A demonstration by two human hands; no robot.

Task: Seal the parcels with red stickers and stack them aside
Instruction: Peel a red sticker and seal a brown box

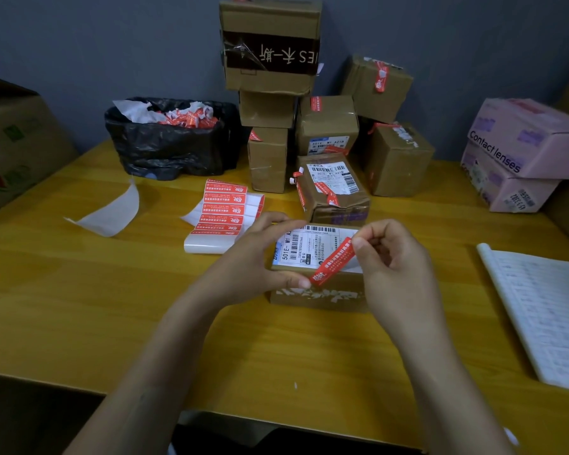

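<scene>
Parcel held by left grip; red sticker pinched by right grip. Risk: sticker laid crooked/creased, seam missed, if pressed w/o alignment.

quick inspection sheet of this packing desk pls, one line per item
surface: yellow wooden table
job's things: brown cardboard parcel with white label in front; long red sticker slanted over it; red sticker sheet to its left; stickered parcels stacked behind
clutter: black plastic bag of peeled backing; loose white backing paper; lined notebook; pink contact-lens boxes
grippers: left hand grips the parcel; right hand pinches the sticker's upper end
cables: nothing seen
surroundings: grey wall; large cardboard box at left
</scene>
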